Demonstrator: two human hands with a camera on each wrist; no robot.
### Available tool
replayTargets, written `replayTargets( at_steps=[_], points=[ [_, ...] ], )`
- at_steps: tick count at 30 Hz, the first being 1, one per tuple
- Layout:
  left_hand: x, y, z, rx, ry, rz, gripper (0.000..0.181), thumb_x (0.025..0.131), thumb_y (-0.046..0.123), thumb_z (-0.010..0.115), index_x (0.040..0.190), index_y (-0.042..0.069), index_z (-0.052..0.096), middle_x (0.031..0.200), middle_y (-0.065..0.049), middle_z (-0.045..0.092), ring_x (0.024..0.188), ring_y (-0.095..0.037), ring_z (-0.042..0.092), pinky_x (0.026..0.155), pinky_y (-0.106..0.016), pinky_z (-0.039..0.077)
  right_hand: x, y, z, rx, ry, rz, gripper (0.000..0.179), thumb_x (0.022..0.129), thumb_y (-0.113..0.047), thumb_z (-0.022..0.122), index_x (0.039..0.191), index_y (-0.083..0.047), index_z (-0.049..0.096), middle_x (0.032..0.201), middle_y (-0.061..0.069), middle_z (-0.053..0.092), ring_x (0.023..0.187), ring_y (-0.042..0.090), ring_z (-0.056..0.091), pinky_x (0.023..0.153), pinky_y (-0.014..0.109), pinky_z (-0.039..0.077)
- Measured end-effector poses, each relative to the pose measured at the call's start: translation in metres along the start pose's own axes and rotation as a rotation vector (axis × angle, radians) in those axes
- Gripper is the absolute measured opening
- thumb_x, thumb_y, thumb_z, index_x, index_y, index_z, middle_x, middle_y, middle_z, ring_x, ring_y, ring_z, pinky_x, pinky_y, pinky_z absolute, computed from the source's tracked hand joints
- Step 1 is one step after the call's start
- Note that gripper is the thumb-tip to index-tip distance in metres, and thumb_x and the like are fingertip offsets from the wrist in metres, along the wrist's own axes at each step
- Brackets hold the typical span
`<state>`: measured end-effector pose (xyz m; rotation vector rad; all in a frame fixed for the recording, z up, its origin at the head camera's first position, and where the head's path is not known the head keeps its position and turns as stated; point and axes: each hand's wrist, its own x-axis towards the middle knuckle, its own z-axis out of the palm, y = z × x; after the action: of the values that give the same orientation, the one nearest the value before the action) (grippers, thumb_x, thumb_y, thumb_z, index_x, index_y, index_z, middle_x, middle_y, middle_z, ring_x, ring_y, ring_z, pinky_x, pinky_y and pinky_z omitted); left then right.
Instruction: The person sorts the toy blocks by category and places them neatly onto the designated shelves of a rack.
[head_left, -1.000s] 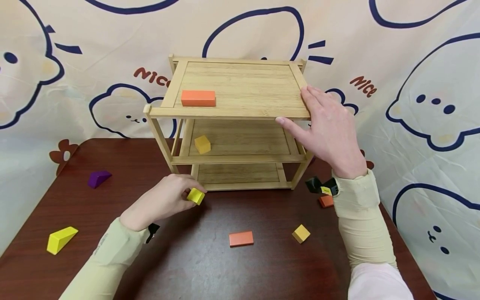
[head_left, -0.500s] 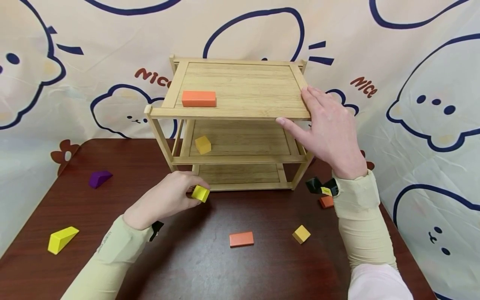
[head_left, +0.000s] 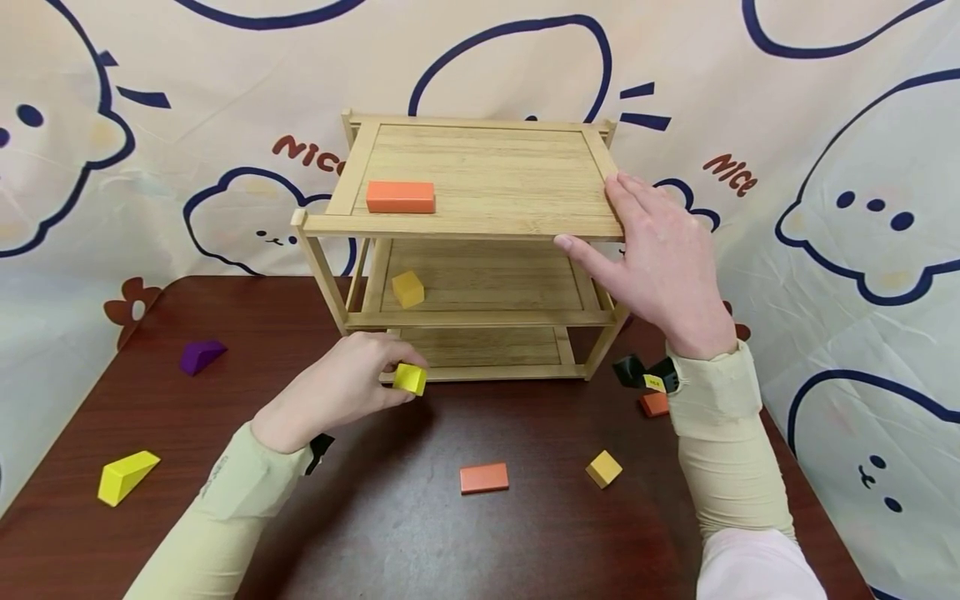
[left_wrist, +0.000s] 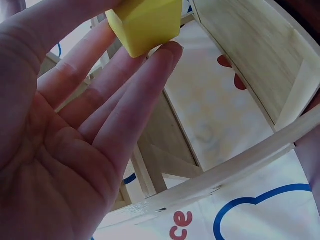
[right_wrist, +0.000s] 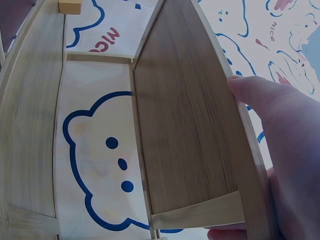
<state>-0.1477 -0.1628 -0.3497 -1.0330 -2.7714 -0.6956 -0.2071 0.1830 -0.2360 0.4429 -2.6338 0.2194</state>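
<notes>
My left hand (head_left: 341, 383) pinches a bright yellow block (head_left: 409, 379) between thumb and fingertips, just in front of the bottom shelf of a three-tier wooden rack (head_left: 480, 225). Seen from the left wrist, that yellow block (left_wrist: 147, 25) sits at the fingertips. My right hand (head_left: 660, 258) holds the rack's top tier at its front right corner, thumb on the front edge and fingers over the side. An orange-red rectangular block (head_left: 401, 197) lies on the top shelf's left part. On the middle shelf, towards the left, is a yellow-orange cube (head_left: 408, 289).
On the dark table lie a flat red-orange block (head_left: 483, 478), a yellow-orange cube (head_left: 603, 469), a yellow wedge-like block (head_left: 127, 477) and a purple block (head_left: 202, 357). Another red-orange block (head_left: 655, 405) is beside my right wrist. A printed cloth (head_left: 795, 275) hangs behind.
My left hand has moved slightly right and towards the rack, carrying the yellow block. The right hand keeps its place on the rack.
</notes>
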Motion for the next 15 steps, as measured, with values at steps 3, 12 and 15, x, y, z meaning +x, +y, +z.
replayTargets(
  at_steps=[3,12,15],
  points=[
    [0.0011,0.0015,-0.001,-0.017,0.009,-0.001,0.029,0.075,0.004,0.087,0.101,0.009,0.077,0.092,0.005,0.07,0.078,-0.012,0.063,0.069,-0.031,0.055,-0.0001,-0.0001,-0.0001,-0.002,0.003,-0.002,0.095,0.09,-0.075,0.051,0.156,-0.007,0.041,0.156,0.015,0.042,0.13,0.043,0.051,0.096,0.06,0.045],
    [0.0058,0.005,-0.0034,-0.014,0.059,0.046,0.027,0.076,0.004,0.083,0.1,0.012,0.076,0.089,0.007,0.066,0.072,-0.011,0.059,0.065,-0.029,0.051,-0.0003,0.0004,0.001,0.0,0.016,-0.011,0.095,0.09,-0.075,0.052,0.156,-0.007,0.042,0.156,0.014,0.043,0.13,0.043,0.051,0.097,0.06,0.044],
    [0.007,0.0061,-0.0043,-0.015,0.054,0.057,0.028,0.078,0.006,0.083,0.104,0.014,0.078,0.092,0.006,0.066,0.072,-0.011,0.059,0.066,-0.029,0.051,-0.0003,0.0006,0.0009,0.0,0.018,-0.012,0.094,0.09,-0.075,0.052,0.155,-0.007,0.042,0.156,0.015,0.044,0.129,0.043,0.051,0.097,0.06,0.045]
  ],
)
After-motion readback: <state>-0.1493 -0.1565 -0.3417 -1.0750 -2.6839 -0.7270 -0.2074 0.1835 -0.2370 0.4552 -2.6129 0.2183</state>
